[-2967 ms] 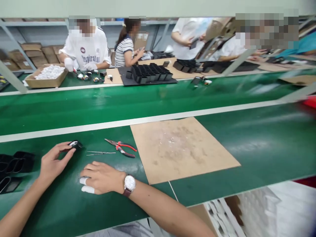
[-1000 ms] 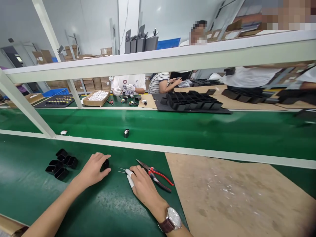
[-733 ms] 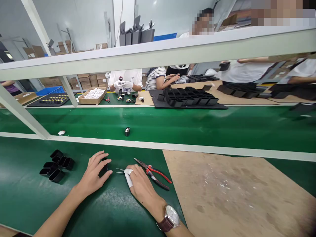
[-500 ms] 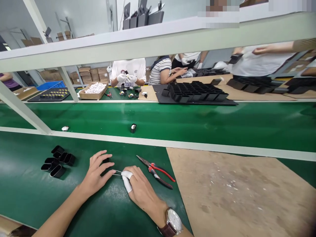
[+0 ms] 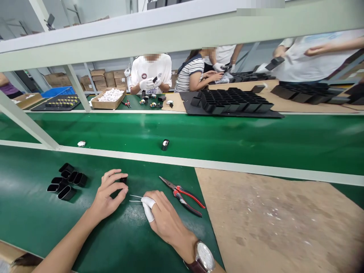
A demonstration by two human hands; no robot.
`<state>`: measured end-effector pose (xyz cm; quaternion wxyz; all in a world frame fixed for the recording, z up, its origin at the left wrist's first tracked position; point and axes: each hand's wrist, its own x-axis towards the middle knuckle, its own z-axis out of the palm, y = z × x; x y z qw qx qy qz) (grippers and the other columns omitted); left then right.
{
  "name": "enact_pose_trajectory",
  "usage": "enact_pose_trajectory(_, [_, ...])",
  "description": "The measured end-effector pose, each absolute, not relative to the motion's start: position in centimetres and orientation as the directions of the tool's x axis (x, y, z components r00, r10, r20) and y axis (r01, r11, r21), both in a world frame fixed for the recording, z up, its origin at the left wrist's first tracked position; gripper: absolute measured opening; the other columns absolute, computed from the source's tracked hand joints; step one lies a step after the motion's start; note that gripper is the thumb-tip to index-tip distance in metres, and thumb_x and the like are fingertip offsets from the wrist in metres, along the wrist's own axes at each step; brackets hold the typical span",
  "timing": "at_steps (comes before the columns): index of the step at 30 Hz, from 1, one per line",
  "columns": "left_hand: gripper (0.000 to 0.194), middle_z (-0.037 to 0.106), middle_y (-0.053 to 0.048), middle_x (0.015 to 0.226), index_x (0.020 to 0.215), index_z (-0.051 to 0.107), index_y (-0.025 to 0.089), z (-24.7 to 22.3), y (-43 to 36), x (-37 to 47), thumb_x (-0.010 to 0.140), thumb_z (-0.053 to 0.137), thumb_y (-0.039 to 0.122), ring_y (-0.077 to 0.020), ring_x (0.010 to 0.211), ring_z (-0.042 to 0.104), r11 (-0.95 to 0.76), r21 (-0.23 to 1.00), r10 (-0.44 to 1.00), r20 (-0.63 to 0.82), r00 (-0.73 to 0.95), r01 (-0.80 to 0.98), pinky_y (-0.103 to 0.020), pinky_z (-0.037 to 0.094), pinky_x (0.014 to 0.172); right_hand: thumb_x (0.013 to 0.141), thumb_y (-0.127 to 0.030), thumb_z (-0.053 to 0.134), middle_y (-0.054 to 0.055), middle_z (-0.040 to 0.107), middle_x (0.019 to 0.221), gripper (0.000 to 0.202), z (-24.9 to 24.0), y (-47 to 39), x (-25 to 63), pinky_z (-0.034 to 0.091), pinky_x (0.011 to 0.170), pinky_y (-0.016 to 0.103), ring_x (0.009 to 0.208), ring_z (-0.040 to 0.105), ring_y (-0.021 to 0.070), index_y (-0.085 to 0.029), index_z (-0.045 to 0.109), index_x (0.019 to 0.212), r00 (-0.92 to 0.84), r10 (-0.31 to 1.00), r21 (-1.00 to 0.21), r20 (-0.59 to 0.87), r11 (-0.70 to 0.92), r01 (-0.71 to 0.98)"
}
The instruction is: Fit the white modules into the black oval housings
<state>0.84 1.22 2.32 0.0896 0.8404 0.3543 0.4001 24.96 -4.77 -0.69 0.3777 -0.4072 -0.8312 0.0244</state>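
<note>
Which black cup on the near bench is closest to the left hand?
The black cup partly hidden by the left hand; it is apart from the bunch of cups to its left, which the hand does not touch.

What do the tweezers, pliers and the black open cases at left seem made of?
Tweezers: probably shiny metal; thin, silvery. Pliers: dull grey nose, likely metal; red and black grips, perhaps plastic or rubber. Black open cases: likely plastic, glossy, with thin walls and bright rim highlights, though painted metal is possible.
</note>
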Motion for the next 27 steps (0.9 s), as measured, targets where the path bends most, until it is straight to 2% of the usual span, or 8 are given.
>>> enact_pose_trajectory(4, [0.014, 0.073, -0.01, 0.125, 0.102, 0.069, 0.024, 2.5, 1.5, 0.1, 0.098, 0.063, 0.011, -0.0319, 0.13, 0.058, -0.714, 0.461, 0.683, 0.625, 0.379, 0.526, -0.056, 0.048, 0.106, 0.1, -0.001, 0.043, 0.012, 0.067, 0.109, 0.026, -1.0, -4.6, 25.1, 0.054, 0.086, 0.041, 0.098, 0.061, 0.0247, -0.016, 0.056, 0.117, -0.373, 0.673, -0.349, 0.638, 0.685, 0.639])
enact_pose_trajectory(12, [0.018, 0.069, -0.013, 0.132, 0.105, 0.068, 0.023, 2.8, 0.3, 1.0, 0.091, 0.07, 0.012, -0.0367, 0.134, 0.054, -0.796, 0.431, 0.605, 0.591, 0.534, 0.425, -0.06, 0.046, 0.106, 0.1, -0.001, 0.044, 0.012, 0.066, 0.108, 0.025, -1.0, -4.4, 25.1, 0.055, 0.084, 0.039, 0.096, 0.061, 0.024, -0.016, 0.056, 0.118, -0.353, 0.673, -0.35, 0.649, 0.677, 0.647])
enact_pose_trajectory(27, [0.015, 0.069, -0.012, 0.131, 0.098, 0.069, 0.023, 2.2, 0.3, 1.3, 0.091, 0.071, 0.009, -0.0347, 0.133, 0.055, -0.797, 0.43, 0.603, 0.583, 0.544, 0.423, -0.058, 0.045, 0.107, 0.1, -0.001, 0.046, 0.013, 0.066, 0.108, 0.024, -1.3, -4.5, 25.1, 0.056, 0.082, 0.04, 0.095, 0.06, 0.0247, -0.014, 0.056, 0.116, -0.37, 0.661, -0.335, 0.653, 0.69, 0.642])
